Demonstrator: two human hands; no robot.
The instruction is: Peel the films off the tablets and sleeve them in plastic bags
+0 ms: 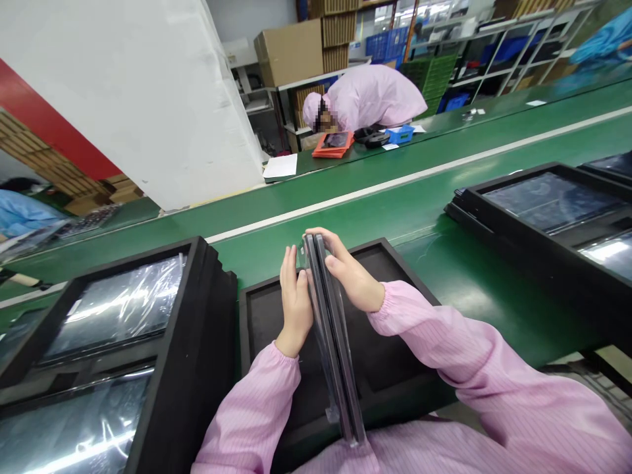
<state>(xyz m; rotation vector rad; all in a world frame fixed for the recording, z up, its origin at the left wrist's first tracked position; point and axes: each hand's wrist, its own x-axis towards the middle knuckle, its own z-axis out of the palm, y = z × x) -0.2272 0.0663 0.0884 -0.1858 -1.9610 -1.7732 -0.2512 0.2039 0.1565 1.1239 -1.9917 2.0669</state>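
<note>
SURFACE: green conveyor bench (444, 197), white stripe along it | NEAR EDGE: three black foam trays, left tray (197, 316) and right tray (513, 260) holding film-wrapped panels (118, 309), centre tray (249, 342) between them | FAR EDGE: white paper sheet (280, 166), orange tray (333, 145), blue box (399, 134)

Two thin, dark flat panels (330, 329), side by side and nearly face to face, upright on their long edges and tilted, far ends higher. Clear plastic film (322, 385) along the left panel, glossy and loosely creased. Lower ends over the recess of a black foam tray (407, 273).
</note>
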